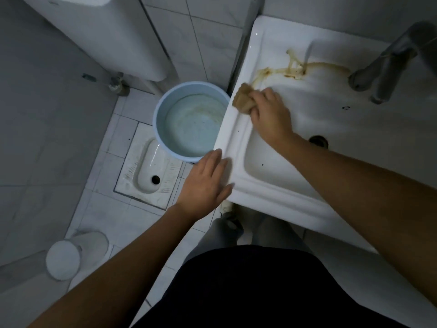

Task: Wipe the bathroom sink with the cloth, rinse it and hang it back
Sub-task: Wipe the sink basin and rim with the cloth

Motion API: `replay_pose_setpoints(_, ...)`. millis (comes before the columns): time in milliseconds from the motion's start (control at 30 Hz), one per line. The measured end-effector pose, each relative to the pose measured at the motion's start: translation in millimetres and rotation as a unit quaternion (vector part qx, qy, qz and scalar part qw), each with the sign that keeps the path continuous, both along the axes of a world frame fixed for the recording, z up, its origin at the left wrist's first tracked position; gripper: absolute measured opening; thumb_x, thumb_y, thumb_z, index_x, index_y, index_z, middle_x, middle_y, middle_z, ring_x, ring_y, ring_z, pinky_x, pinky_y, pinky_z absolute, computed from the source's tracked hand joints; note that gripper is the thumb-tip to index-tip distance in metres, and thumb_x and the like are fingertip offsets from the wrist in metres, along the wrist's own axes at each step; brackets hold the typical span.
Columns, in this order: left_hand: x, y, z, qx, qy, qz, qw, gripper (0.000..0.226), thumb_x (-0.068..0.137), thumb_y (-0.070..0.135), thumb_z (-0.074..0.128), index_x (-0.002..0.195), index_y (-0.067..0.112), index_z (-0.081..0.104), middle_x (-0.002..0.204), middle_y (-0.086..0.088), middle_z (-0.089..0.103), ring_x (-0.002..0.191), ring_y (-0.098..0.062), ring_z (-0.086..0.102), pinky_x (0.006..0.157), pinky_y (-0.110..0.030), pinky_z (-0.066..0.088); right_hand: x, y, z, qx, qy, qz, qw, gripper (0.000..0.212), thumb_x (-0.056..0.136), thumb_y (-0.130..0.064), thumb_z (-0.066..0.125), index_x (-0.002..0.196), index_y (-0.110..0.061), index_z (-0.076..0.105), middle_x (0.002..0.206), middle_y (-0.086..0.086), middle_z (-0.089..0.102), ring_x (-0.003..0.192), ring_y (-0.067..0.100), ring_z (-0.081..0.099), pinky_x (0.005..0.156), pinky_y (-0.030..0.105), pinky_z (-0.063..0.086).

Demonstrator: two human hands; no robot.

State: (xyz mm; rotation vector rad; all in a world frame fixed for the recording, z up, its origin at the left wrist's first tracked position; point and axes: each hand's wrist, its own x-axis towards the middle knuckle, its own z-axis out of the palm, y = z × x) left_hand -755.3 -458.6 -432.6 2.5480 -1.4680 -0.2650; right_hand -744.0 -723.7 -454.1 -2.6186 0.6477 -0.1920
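Observation:
A white bathroom sink (238, 185) fills the right side of the head view, with brown streaks (290, 69) across its back ledge. My right hand (269, 112) is closed on a bunched tan cloth (242, 100) and presses it onto the sink's left rim, just below the streaks. My left hand (208, 183) lies flat with fingers apart against the sink's front-left corner and holds nothing. The drain (318, 141) shows in the basin behind my right forearm.
A grey metal faucet (390, 65) stands at the sink's back right. On the tiled floor to the left are a light blue basin (160, 110) with water, a squat toilet (149, 171), a white container (63, 259), and a white cistern (106, 36) above.

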Motion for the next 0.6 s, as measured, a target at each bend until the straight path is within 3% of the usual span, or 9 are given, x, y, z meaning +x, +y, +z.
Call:
replay_pose_setpoints(133,-10.4,-24.0,-2.5,0.022,-0.014,0.027,0.999,0.064,0.099,0.051,0.056,0.139,0.001,0.055,0.153,-0.029,0.042,0.143,-0.044,0.039,0.118,-0.054,0.034,50.0,-43.4,-1.4,0.030,0.023,-0.113,0.993,0.040,0.091,-0.013,0.052,0.131,-0.016,0.053,0.130,0.015,0.052,0.123,0.034,0.048,0.097,0.045,0.046)
replay_pose_setpoints(233,-20.5,-38.9,-0.7,0.038,-0.022,0.055,0.998,0.066,0.099,0.053,0.052,0.140,0.002,0.055,0.153,-0.031,0.041,0.144,-0.045,0.037,0.119,-0.054,0.031,52.7,-23.7,0.5,0.047,0.004,-0.118,0.992,0.055,0.091,-0.016,0.055,0.145,-0.023,0.043,0.135,0.013,0.048,0.128,0.034,0.044,0.100,0.041,0.043)
replay_pose_setpoints(367,-24.9,-40.6,-2.6,0.036,-0.027,0.067,0.997,0.064,0.099,0.050,0.055,0.139,0.001,0.057,0.154,-0.030,0.041,0.146,-0.044,0.036,0.117,-0.055,0.035,7.8,8.9,-6.2,0.053,-0.052,0.012,0.997,0.054,0.087,-0.015,0.060,0.140,-0.022,0.051,0.125,0.014,0.052,0.113,0.036,0.050,0.081,0.044,0.052)
replay_pose_setpoints(500,-25.2,-42.0,1.0,0.044,-0.024,0.068,0.996,0.068,0.096,0.054,0.059,0.139,0.001,0.057,0.156,-0.029,0.039,0.148,-0.042,0.034,0.116,-0.055,0.037,-9.4,-11.6,-14.8,-0.017,-0.082,0.210,0.974,0.050,0.083,-0.012,0.059,0.132,-0.021,0.061,0.113,0.011,0.057,0.100,0.033,0.056,0.072,0.041,0.055)
replay_pose_setpoints(600,-26.5,-44.5,6.9,0.065,-0.003,0.078,0.995,0.077,0.094,0.064,0.054,0.141,0.003,0.055,0.160,-0.027,0.032,0.153,-0.039,0.025,0.119,-0.054,0.033,22.1,-55.1,-17.6,-0.087,-0.083,0.231,0.966,0.054,0.079,-0.009,0.053,0.129,-0.024,0.062,0.105,0.012,0.058,0.092,0.035,0.055,0.071,0.042,0.051)
